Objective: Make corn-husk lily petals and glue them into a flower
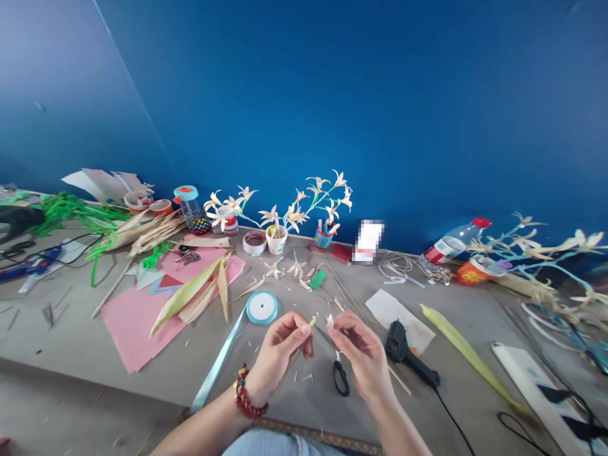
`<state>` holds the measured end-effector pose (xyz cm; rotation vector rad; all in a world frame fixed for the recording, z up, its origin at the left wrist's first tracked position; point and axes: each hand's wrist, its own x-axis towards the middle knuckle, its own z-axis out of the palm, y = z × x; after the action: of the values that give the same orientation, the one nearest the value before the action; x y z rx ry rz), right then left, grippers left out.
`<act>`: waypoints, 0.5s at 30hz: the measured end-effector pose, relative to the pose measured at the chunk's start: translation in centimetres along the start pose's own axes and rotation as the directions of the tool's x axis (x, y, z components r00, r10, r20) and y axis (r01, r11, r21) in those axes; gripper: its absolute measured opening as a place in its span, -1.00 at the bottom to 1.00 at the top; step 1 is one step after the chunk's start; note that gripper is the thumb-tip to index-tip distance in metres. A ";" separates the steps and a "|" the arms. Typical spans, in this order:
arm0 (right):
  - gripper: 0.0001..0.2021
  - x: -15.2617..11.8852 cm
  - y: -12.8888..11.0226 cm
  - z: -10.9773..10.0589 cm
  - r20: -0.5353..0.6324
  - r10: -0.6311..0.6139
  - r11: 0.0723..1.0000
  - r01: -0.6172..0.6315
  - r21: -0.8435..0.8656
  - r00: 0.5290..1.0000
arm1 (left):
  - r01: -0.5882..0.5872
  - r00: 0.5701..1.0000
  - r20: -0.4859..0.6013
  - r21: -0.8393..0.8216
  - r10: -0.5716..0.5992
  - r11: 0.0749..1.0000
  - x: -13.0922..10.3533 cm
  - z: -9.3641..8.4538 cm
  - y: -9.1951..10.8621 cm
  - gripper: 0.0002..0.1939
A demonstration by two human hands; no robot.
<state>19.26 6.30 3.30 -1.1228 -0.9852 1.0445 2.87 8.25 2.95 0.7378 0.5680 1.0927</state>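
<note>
My left hand (285, 345), with a red bead bracelet (247, 396) at the wrist, pinches a small pale yellow-green piece (312, 320) between thumb and finger. Close beside it, my right hand (358, 351) pinches a small whitish piece of what looks like husk (329, 322). A narrow gap separates the two pieces. Under my right hand lie scissors with a black handle (341, 379), partly hidden. A roll of light blue ribbon (262, 308) rests left of my left hand, its loose end trailing toward the table's front edge. To the right of my right hand lies a black glue gun (409, 354).
Pale husk flowers (297, 215) stand in cups along the back. Corn husks (190, 294) lie over pink paper (142, 329) on the left. At right are a plastic bottle (453, 244), a long green husk (468, 348) and a white power strip (527, 380) with cords.
</note>
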 end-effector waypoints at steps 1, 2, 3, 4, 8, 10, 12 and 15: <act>-0.79 0.0 -0.3 0.0 0.005 0.025 0.999 -0.025 0.048 1.000 | 0.012 1.000 -0.006 0.009 -0.011 1.000 -0.1 0.2 0.1 -0.70; -0.78 -0.1 -0.6 0.1 0.024 0.066 0.992 -0.069 0.108 0.998 | 0.022 1.000 -0.009 0.014 -0.021 1.000 -0.3 0.5 0.1 -0.69; -0.78 -0.1 -1.0 0.1 0.056 0.120 0.977 -0.128 0.171 0.991 | 0.030 0.999 -0.012 0.016 -0.030 0.999 -0.4 0.7 0.2 -0.69; -0.78 0.0 -1.3 0.2 0.093 0.175 0.954 -0.192 0.231 0.980 | 0.037 0.999 -0.012 0.017 -0.037 0.999 -0.4 1.0 0.2 -0.68; -0.77 0.0 -2.2 0.8 0.214 0.254 0.856 -0.322 0.405 0.943 | 0.048 0.999 -0.008 0.018 -0.047 0.999 -0.7 1.8 0.2 -0.68; -0.76 0.0 -2.3 1.1 0.237 0.253 0.823 -0.337 0.457 0.938 | 0.047 0.999 -0.015 0.022 -0.047 0.999 -0.7 2.0 0.2 -0.68; -0.76 0.0 -2.3 1.4 0.250 0.243 0.808 -0.338 0.483 0.937 | 0.046 0.999 -0.022 0.023 -0.045 0.999 -0.8 2.2 0.2 -0.68; -0.77 0.0 -2.1 1.8 0.251 0.210 0.817 -0.311 0.485 0.945 | 0.044 0.999 -0.022 0.014 -0.044 0.999 -0.8 2.3 0.2 -0.69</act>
<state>17.84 6.41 5.61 -0.7231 -0.6317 1.5566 4.14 6.96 4.61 0.7233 0.6084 1.0577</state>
